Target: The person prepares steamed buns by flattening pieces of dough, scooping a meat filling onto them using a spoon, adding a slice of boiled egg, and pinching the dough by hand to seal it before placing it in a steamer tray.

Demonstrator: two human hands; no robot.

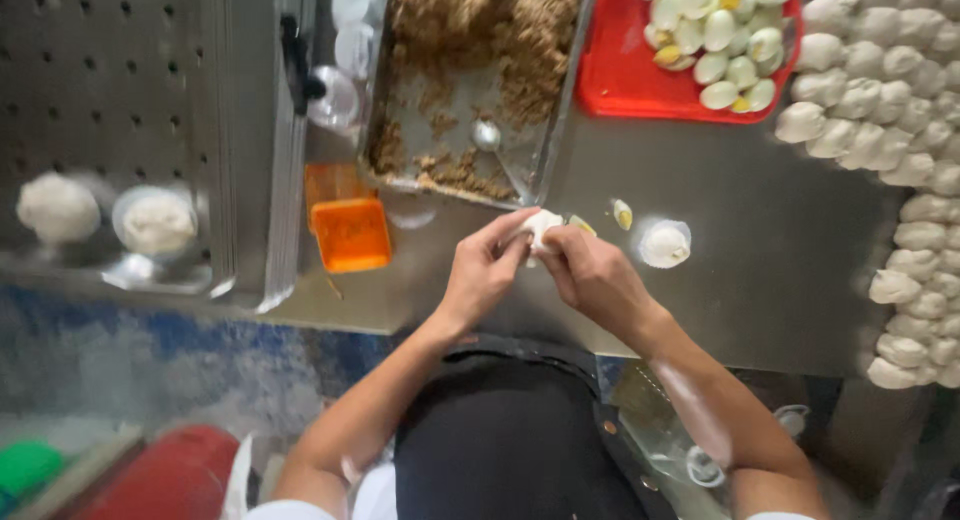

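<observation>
Seen from above, at a grey metal worktable [760,280]. At centre, left hand [485,270] and right hand [595,275] meet, fingers of both pinched together around a small white lump of soft dough [543,225], held just above the tabletop; a sliver of yellow filling peeks out at its 3 o'clock edge.

Just beside the hands, toward 3 o'clock: a loose wedge of boiled egg with yellow yolk [622,214], then a round white finished-looking bun on a paper disc [665,245].

At 12 o'clock, a rectangular metal tray of crumbly brown minced filling [480,60], largely scooped out near the front, with a metal spoon [490,140] lying in it. At 1 o'clock, a red plastic tray piled with halved boiled eggs [625,75]. Along the 3 o'clock edge, many rows of white dough pieces [900,110], waiting or shaped, hard to tell which.

At 10 o'clock, an orange square plastic container [350,232]. At 9 o'clock, a perforated metal steamer tray [100,110] bearing two white buns on paper [155,223].

Judged from this: a few buns done, one being closed, plenty of dough, egg and some filling left.
</observation>
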